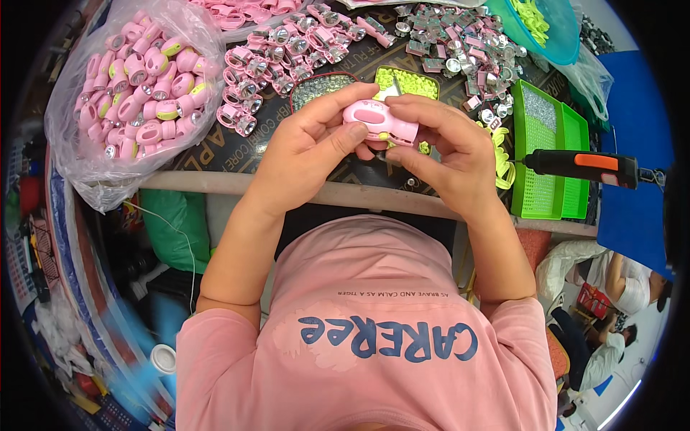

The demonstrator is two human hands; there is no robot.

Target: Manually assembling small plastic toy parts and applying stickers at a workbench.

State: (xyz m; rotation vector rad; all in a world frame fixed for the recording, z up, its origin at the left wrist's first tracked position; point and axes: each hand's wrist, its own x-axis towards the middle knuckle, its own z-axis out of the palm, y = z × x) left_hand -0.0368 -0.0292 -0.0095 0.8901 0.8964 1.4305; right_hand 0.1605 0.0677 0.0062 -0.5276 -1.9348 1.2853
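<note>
Both hands hold one small pink plastic flashlight body (377, 121) just above the table's near edge. My left hand (309, 147) pinches its left end between thumb and fingers. My right hand (445, 147) wraps its right end, fingers curled over the top. Behind the hands lie a small tray of yellow-green parts (410, 80) and a red-rimmed tray of tiny metal parts (320, 86).
A clear bag of finished pink flashlights (140, 86) sits at the left. Loose pink shells with reflectors (280, 54) and a heap of small pink-and-silver parts (460, 43) cover the back. Green baskets (550, 154) and a black-and-orange electric screwdriver (586, 167) are at right. A teal bowl (539, 25) stands far right.
</note>
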